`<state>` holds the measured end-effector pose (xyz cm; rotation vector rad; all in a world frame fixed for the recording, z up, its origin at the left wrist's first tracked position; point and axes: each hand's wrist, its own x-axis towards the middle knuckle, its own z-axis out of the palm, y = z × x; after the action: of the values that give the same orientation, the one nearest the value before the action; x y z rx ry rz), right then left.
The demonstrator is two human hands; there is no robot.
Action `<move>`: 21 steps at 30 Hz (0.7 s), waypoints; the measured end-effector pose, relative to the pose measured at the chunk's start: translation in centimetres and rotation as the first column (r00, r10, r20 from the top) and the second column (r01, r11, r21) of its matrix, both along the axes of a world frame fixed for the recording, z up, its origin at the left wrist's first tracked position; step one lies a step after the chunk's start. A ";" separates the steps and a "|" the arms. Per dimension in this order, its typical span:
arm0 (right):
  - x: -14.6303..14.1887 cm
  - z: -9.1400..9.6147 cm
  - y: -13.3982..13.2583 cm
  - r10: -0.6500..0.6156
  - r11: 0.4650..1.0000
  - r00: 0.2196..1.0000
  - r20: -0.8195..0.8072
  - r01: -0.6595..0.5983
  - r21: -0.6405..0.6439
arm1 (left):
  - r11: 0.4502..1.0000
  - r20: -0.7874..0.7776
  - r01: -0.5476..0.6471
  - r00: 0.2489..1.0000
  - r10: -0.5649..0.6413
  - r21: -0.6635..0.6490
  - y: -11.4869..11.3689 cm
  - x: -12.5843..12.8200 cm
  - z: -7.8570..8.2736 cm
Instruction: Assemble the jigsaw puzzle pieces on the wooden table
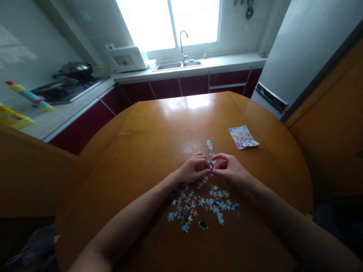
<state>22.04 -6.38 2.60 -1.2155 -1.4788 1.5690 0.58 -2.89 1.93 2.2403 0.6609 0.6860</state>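
"Where's the puzzle cluster [211, 165]?"

"Pinched between the left hand [195, 167] and the right hand [231, 169], as far as I can tell; they hide most of it."

"How would it handle?"

"Probably light and stiff but weak at the joints; opposite edges suit best. A narrow strip of pieces [210, 147] lies at twelve o'clock from it, scattered pieces [185, 208] at seven on the tabletop [141, 139]."

"Any writing?"

"None readable: the printed sheet [243, 136] at two o'clock shows its print too small, and the yellow pack [13, 116], far off between nine and ten, is blurred."
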 end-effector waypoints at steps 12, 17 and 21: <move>-0.8 0.0 -0.3 0.007 0.999 1.000 -0.017 -0.006 0.044 | 1.000 0.026 0.020 0.999 -0.019 -0.012 0.3 0.2 0.0; -1.0 0.1 -0.2 -0.030 0.995 0.999 0.038 0.026 0.096 | 0.994 0.096 -0.091 0.991 0.097 -0.064 0.5 0.0 -0.4; -1.1 0.1 0.0 -0.067 0.989 0.997 0.044 0.060 0.139 | 0.992 0.118 -0.114 0.986 0.120 -0.061 0.5 0.0 -0.3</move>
<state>20.97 -6.39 2.67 -1.2168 -1.5374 1.3811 0.55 -2.35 1.59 2.1043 0.7460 0.8456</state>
